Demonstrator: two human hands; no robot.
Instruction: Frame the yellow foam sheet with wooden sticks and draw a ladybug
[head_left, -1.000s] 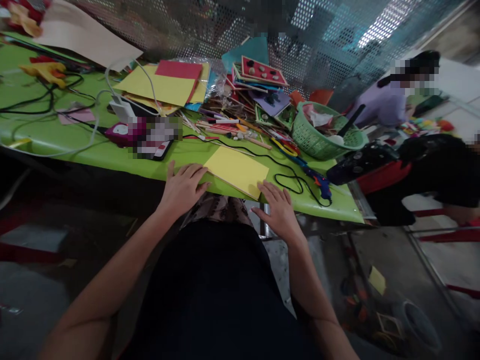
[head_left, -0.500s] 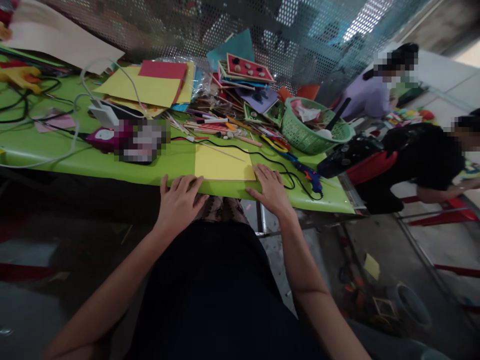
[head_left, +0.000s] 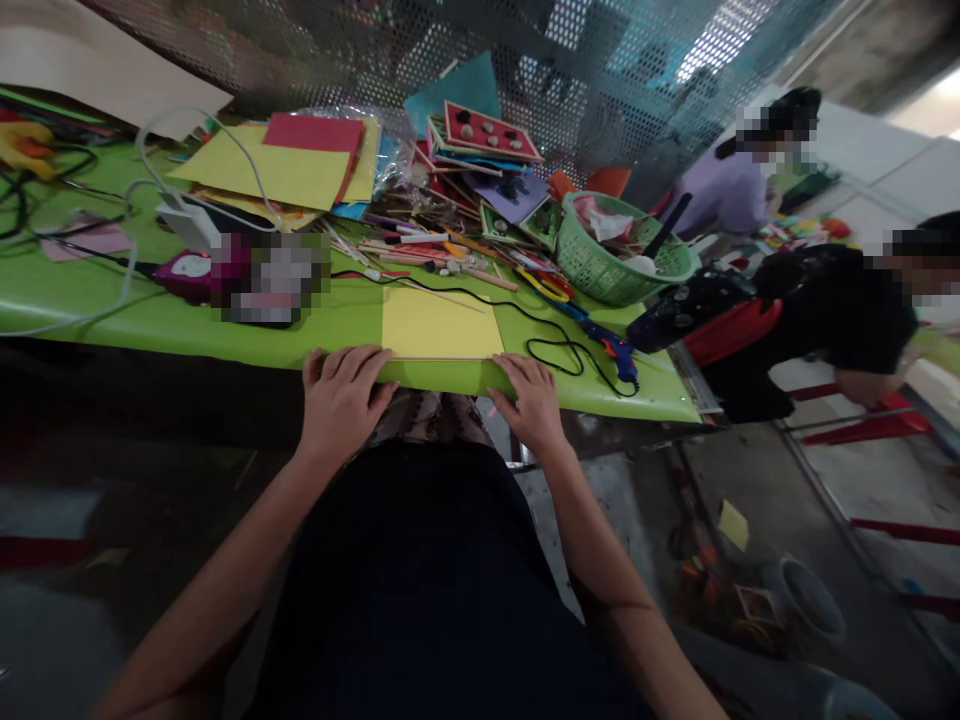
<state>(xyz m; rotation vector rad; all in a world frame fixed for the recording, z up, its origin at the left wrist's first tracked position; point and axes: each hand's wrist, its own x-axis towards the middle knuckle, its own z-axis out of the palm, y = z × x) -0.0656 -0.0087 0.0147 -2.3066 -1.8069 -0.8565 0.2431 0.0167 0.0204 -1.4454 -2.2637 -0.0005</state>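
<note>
A rectangular piece of yellow card (head_left: 441, 325) lies flat near the front edge of the green table (head_left: 330, 335). My left hand (head_left: 343, 395) rests on the table edge by the card's near left corner, fingers stretched out and the thumb apart. By the near right corner, my right hand (head_left: 531, 392) lies on the edge in the same way, its fingertips close to the card. Neither hand holds anything. A thin stick (head_left: 450, 297) lies across the card's far edge. Right of the card sits a blue glue gun (head_left: 621, 352) with a looping black cord.
Behind the card lie pencils, sticks and pebbles (head_left: 448, 267). A green basket (head_left: 622, 272) stands to the right, and stacked coloured sheets (head_left: 300, 180) lie at the left. A purple power socket (head_left: 187, 270) trails cables. Two people, one in a purple top (head_left: 716, 195), are at the right.
My right hand has drawn back slightly from the card's right side to the table edge. The view has shifted a little, so things appear farther left; the card lies as before.
</note>
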